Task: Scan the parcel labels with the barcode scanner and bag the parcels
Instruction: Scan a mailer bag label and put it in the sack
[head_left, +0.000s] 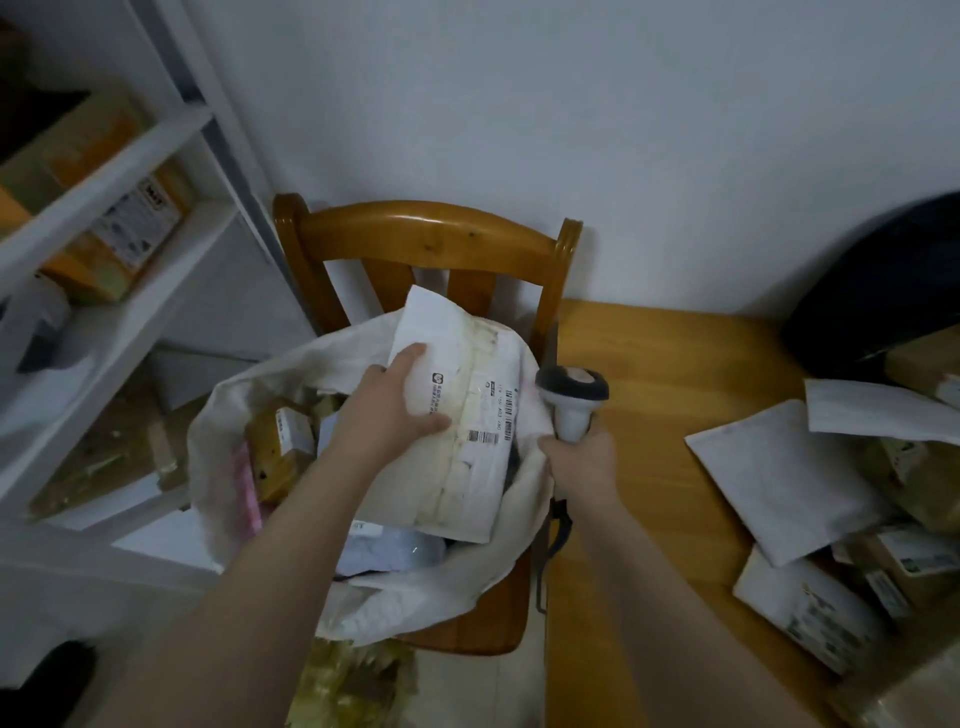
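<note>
Centrally, the white parcel (467, 415) lies label up at mid-frame, over the mouth of the open sack (218, 415) on the wooden chair (426, 228). The left hand (387, 410) grasps its left edge, thumb on top. Just to the right, the right hand (582, 467) is wrapped around the barcode scanner (571, 395). More parcels (779, 478) lie on the table (649, 364) at right; a shelf (119, 322) fills the upper left.

sack (208, 441) mouth: open 9 o'clock | chair back (426, 228): blocks 12 o'clock | table (649, 389): bare 3 o'clock, parcel pile (789, 478) beyond
</note>
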